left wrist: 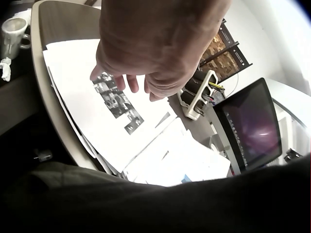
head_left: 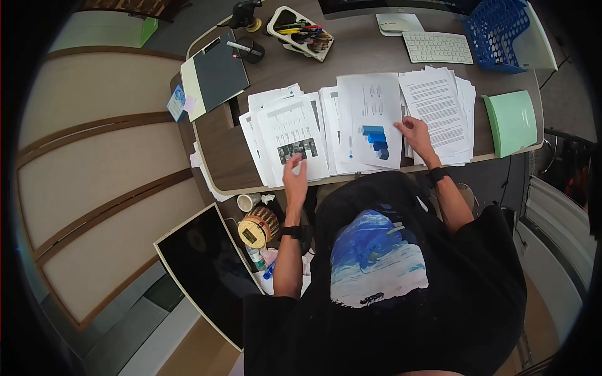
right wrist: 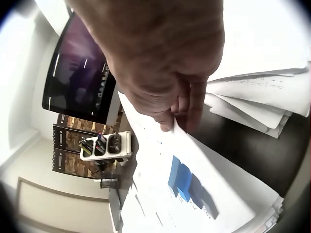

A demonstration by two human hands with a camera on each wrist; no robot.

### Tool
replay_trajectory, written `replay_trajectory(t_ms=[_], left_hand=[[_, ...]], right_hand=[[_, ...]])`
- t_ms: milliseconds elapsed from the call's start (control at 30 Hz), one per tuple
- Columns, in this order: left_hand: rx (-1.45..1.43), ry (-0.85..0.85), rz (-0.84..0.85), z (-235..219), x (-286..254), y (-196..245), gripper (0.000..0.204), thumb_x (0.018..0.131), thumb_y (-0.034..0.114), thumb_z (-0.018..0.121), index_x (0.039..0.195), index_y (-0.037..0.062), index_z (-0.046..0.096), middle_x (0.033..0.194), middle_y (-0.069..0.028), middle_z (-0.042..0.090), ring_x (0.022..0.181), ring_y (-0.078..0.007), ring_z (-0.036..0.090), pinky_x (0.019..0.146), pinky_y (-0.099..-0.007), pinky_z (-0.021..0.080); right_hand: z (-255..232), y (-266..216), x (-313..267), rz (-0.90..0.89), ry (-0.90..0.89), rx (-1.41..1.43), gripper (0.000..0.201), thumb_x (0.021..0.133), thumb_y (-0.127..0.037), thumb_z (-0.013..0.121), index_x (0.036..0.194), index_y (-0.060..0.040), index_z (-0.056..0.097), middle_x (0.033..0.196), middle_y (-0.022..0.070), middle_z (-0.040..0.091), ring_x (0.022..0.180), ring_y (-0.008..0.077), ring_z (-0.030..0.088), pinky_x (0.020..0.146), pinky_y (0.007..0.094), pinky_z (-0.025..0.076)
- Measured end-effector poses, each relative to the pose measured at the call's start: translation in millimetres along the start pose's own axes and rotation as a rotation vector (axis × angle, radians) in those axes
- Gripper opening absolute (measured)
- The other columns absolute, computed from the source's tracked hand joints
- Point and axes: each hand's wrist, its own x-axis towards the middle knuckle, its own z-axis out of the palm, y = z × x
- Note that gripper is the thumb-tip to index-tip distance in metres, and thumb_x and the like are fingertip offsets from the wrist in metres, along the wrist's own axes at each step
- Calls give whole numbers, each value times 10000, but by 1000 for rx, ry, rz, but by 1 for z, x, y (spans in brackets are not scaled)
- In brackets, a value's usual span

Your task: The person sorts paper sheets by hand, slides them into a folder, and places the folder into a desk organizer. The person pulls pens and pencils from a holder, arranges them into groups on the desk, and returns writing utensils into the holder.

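Observation:
Three piles of printed paper lie side by side on the desk. The right hand (head_left: 416, 136) pinches the right edge of the top sheet with a blue bar chart (head_left: 371, 119) on the middle pile; in the right wrist view, thumb and fingers of this hand (right wrist: 165, 82) meet at the sheet's edge (right wrist: 194, 160), which is slightly lifted. Over the left pile, whose top sheet (head_left: 288, 125) has a dark photo block, is the left hand (head_left: 295, 183), fingers loosely bent and holding nothing. Whether its fingertips touch the paper (left wrist: 77, 97) cannot be told. A text pile (head_left: 433, 113) lies at the right.
Along the desk's far side are a clipboard (head_left: 221, 72), a pen cup (head_left: 251, 51), a pen tray (head_left: 304, 39), a keyboard (head_left: 438, 47) and a blue basket (head_left: 495, 37). A green folder (head_left: 511, 123) lies at the right edge. A mug (head_left: 246, 202) and a woven container (head_left: 258, 228) stand beside the left forearm.

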Motion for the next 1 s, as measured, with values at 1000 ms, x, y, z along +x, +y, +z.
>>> replay_trajectory(t_ms=[1000], left_hand=[[227, 334, -201, -49, 0, -52, 412, 1024, 259, 727, 1324, -12, 651, 1204, -167, 720, 1089, -244, 675, 941, -376, 527]], right_hand=[[25, 17, 16, 71, -77, -224, 393, 860, -358, 865, 983, 2, 768, 864, 159, 771, 823, 303, 756, 756, 408, 576]])
